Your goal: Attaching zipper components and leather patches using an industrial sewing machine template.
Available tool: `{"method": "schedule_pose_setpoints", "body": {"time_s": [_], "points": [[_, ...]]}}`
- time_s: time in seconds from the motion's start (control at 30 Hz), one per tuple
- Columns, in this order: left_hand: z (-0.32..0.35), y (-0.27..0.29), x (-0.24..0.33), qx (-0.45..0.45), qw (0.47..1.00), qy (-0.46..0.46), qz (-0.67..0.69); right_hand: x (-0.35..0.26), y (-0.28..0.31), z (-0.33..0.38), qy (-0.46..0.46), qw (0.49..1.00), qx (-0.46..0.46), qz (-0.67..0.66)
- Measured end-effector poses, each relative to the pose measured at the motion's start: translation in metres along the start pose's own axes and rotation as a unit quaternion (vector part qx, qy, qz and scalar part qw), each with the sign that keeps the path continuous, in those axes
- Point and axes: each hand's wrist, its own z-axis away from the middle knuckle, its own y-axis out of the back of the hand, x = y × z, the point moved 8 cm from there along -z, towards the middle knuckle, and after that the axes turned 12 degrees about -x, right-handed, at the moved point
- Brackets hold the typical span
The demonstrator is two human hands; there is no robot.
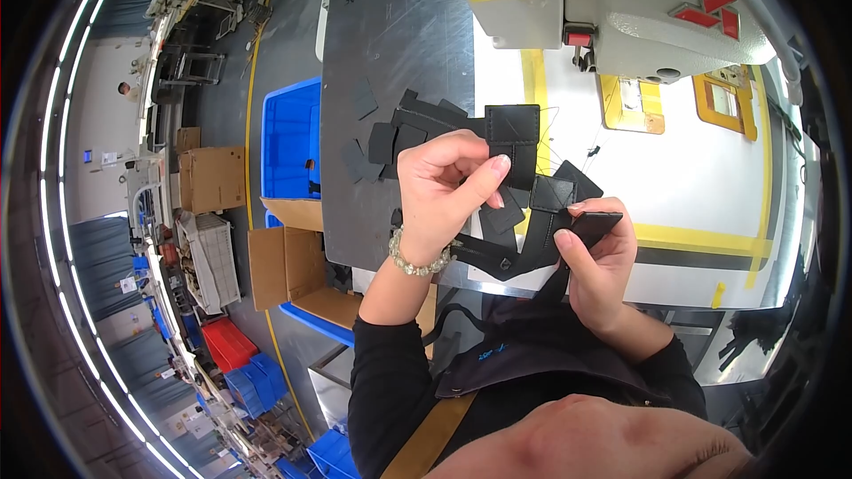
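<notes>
Above the table edge, my left hand (448, 179) is closed, thumb and fingers pinching a black strap (524, 158) just below a stitched square patch (512, 124). A beaded bracelet (417, 257) circles that wrist. My right hand (600, 262) is closed on another part of black strapping, its thumb pressed beside a second stitched square (552, 194); a flat dark end (598, 227) lies across its fingers. Loose thread tails trail from the patches. Between my hands a loop of strap (504, 263) hangs down. Whether all the strapping is one piece, I cannot tell.
Black cut pieces (362, 160) lie on the dark metal tabletop (390, 44). At the upper right stands a pale sewing machine (648, 9), with yellow-edged templates (632, 106) on the white surface below. A blue bin (291, 142) and an open cardboard box (306, 275) stand to the left.
</notes>
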Motion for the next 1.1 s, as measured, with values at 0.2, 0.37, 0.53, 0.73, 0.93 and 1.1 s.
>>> {"method": "schedule_pose_setpoints", "body": {"time_s": [0.2, 0.37, 0.53, 0.73, 0.93, 1.1], "points": [[0.0, -0.001, -0.003, 0.018, 0.999, 0.024, 0.012, 0.002, 0.004, -0.001, -0.003, 1.0, 0.003, 0.001], [-0.002, -0.007, 0.025, 0.012, 0.981, -0.123, -0.147, -0.003, 0.002, 0.0, 0.011, 1.0, 0.002, -0.002], [0.01, -0.018, 0.05, 0.012, 0.907, -0.276, -0.317, -0.002, 0.001, 0.0, -0.001, 1.0, 0.012, -0.014], [0.009, -0.012, 0.049, 0.021, 0.913, -0.266, -0.308, 0.003, 0.003, 0.002, 0.001, 1.0, 0.024, -0.005], [0.008, -0.009, 0.047, 0.038, 0.918, -0.269, -0.291, -0.001, 0.0, 0.0, 0.009, 1.0, 0.015, -0.005], [0.007, -0.009, 0.046, 0.037, 0.921, -0.266, -0.283, -0.002, 0.001, 0.0, 0.007, 1.0, 0.009, -0.002]]}}
